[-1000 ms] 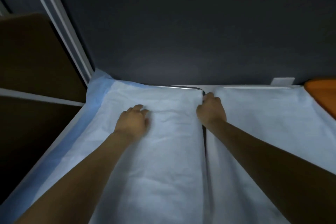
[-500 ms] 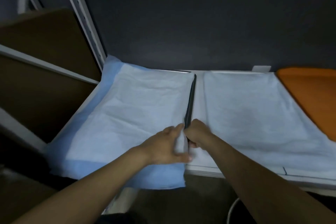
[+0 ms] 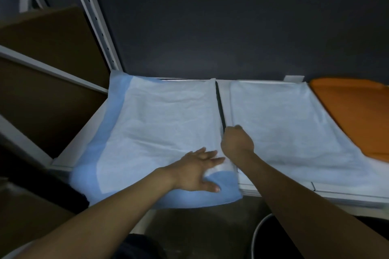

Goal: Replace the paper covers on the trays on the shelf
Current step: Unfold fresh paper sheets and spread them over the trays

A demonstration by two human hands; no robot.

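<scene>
Your left hand [image 3: 195, 171] stays flat on the paper cover [image 3: 164, 124]; your curled right hand [image 3: 236, 143] has edged toward 12 o'clock, grip unclear.

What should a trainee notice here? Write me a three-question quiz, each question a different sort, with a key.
1. Fill in: the bare tray at the far right is coloured ___.
2. True or false: the left hand lies flat, fingers spread, on the left paper cover.
3. Where is the right hand? A: fingers curled, at the dark gap between the left paper cover and the right paper cover. B: flat on the bare tray. C: raised, touching nothing.
Key: 1 orange; 2 true; 3 A.
</scene>
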